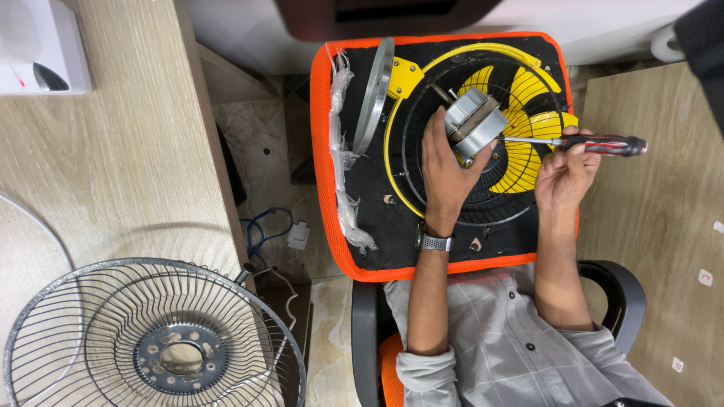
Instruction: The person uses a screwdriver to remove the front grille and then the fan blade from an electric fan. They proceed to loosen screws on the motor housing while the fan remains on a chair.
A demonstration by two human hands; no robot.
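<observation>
My left hand (443, 162) grips a small grey metal fan motor (473, 120) that sits on a black wire fan guard with a yellow rim (400, 177) and yellow blades (532, 94). My right hand (564, 172) holds a screwdriver with a red and black handle (603, 144); its shaft points left and its tip touches the motor. All of this rests on a black pad with an orange border (323, 196) over my lap.
A silver ring (373, 94) and crumpled clear plastic (343, 162) lie on the pad's left side. A grey wire fan guard (151, 339) sits at the lower left on a wooden table. Another wooden surface (664, 226) lies to the right. Blue wires (264, 230) lie on the floor.
</observation>
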